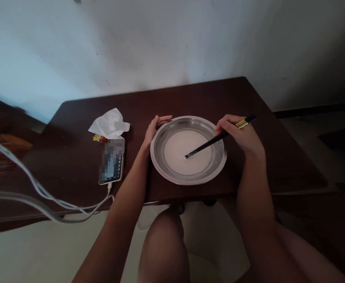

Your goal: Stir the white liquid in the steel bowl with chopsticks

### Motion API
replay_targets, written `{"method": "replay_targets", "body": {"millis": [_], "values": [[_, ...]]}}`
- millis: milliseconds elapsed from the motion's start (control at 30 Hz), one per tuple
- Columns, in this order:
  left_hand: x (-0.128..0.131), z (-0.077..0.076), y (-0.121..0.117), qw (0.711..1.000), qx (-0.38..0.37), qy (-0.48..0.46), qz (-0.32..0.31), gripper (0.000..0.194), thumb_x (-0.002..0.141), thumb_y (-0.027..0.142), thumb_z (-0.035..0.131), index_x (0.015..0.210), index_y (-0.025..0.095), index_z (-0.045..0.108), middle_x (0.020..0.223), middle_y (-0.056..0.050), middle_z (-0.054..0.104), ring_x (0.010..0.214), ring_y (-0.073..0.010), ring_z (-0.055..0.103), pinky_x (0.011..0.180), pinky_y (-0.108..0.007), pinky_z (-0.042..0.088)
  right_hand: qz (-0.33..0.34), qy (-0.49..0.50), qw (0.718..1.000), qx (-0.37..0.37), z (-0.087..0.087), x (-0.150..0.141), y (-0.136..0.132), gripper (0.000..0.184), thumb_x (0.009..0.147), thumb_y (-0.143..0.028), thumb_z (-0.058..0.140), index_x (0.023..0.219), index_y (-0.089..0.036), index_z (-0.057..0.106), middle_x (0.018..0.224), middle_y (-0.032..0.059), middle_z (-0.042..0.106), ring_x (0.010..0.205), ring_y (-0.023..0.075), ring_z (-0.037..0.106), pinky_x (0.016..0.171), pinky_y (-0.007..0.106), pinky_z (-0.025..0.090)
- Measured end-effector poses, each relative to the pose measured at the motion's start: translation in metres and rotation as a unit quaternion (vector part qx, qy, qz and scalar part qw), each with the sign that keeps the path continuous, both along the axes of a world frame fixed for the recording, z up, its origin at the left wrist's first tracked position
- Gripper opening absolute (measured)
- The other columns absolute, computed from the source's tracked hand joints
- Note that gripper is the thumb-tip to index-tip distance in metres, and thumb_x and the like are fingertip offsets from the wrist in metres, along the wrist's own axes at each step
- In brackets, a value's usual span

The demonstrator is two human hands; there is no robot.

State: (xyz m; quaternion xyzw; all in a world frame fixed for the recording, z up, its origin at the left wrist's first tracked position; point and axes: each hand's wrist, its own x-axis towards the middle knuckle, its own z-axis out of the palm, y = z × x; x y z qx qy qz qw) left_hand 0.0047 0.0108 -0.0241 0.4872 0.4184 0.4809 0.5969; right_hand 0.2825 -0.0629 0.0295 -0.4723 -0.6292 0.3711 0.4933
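A round metal bowl [157, 165] stands near the front edge of the dark wooden table, with a milky white liquid [184, 143] in it. My left hand [155, 129] holds the bowl at its left side, fingers reaching along the outside of the far rim. Over the right rim, my right hand [234, 129] is closed around black chopsticks [210, 141] with gold bands near their upper end. They slant down to the left, and their tips touch the liquid near the middle. Part of the right fingers is hidden behind the chopsticks.
Left of the bowl lies a phone [112, 163] with a white cable [72, 208] plugged in, running off left. Behind it are a crumpled white tissue or bag [110, 122] and a small yellow and red item [98, 138]. The wall [160, 43] borders the table's back.
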Motion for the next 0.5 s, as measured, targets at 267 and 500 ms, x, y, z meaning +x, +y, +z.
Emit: {"method": "replay_targets", "body": {"millis": [267, 500], "values": [[-0.0022, -0.003, 0.0024, 1.0, 0.014, -0.002, -0.015, 0.042, 0.088, 0.048, 0.044, 0.101, 0.019, 0.071, 0.099, -0.007, 0.074, 0.098, -0.0222, 0.067, 0.089, -0.035, 0.051, -0.03, -0.011, 0.999, 0.018, 0.0025, -0.0011, -0.0013, 0.024, 0.086, -0.03, 0.057, 0.065, -0.021, 0.064, 0.061, -0.0014, 0.064, 0.062, 0.0123, 0.062, 0.064, 0.027, 0.05], [-0.0051, -0.0051, 0.0004, 0.999, 0.036, -0.002, -0.025, 0.044, 0.091, 0.047, 0.039, 0.109, 0.019, 0.067, 0.108, -0.008, 0.072, 0.106, -0.0228, 0.064, 0.093, -0.035, 0.049, -0.023, -0.005, 0.999, 0.028, 0.001, 0.0, -0.0001, 0.023, 0.087, -0.028, 0.057, 0.067, -0.021, 0.065, 0.065, -0.0014, 0.065, 0.067, 0.0115, 0.063, 0.067, 0.025, 0.05]]}}
